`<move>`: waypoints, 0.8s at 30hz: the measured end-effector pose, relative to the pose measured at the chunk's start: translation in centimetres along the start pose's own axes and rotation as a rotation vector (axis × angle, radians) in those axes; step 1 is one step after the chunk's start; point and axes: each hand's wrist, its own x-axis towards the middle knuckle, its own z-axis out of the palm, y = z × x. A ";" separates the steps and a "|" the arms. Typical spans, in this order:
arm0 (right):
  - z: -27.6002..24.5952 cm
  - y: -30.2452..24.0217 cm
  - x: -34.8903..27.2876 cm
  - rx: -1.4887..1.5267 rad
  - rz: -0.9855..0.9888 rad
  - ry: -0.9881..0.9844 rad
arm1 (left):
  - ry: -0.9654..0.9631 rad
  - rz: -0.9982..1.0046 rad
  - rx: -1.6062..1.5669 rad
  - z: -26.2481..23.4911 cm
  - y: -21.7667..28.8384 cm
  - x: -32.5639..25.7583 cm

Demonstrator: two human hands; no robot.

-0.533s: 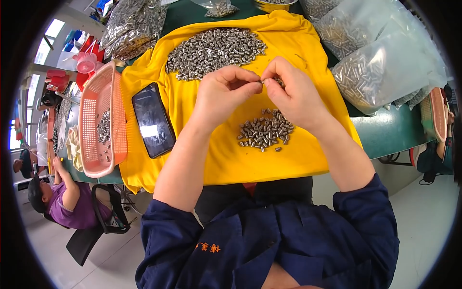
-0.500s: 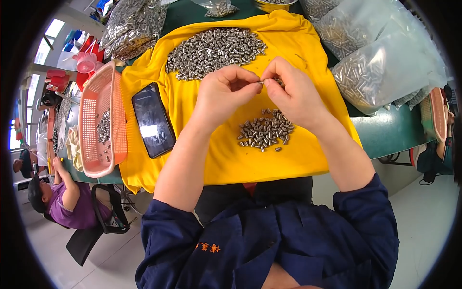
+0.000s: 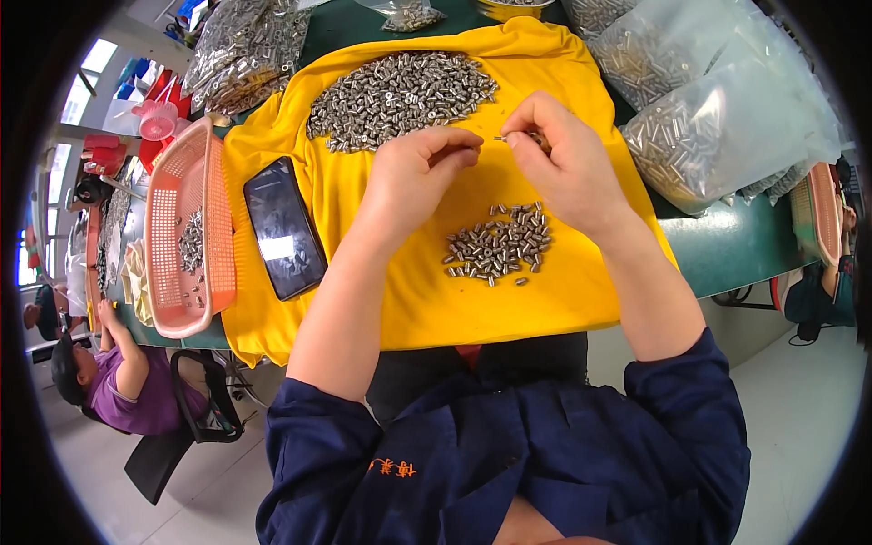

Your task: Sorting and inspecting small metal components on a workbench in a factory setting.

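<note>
Slim silvery metal rod [image 3: 500,138], upper centre | probably light, stiff; hold sides | right hand [image 3: 572,173] pinching it | left hand [image 3: 409,177] unclear

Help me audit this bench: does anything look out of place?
Mildly: the phone lies on the cloth, odd alongside metal parts; one part sits just off the near edge of the smaller pile.

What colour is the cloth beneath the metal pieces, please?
The cloth is plain bright yellow, showing best in the head view around the metal pieces.
</note>
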 end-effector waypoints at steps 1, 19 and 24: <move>0.0 0.0 -0.1 0.007 0.009 -0.008 | 0.012 0.045 0.059 0.1 0.1 0.0; 0.5 0.7 -0.1 0.256 0.064 -0.071 | -0.131 -0.113 -0.802 0.0 0.2 -0.1; 0.4 -0.1 -0.3 0.017 -0.015 -0.052 | -0.076 -0.096 -0.693 0.4 0.2 -0.1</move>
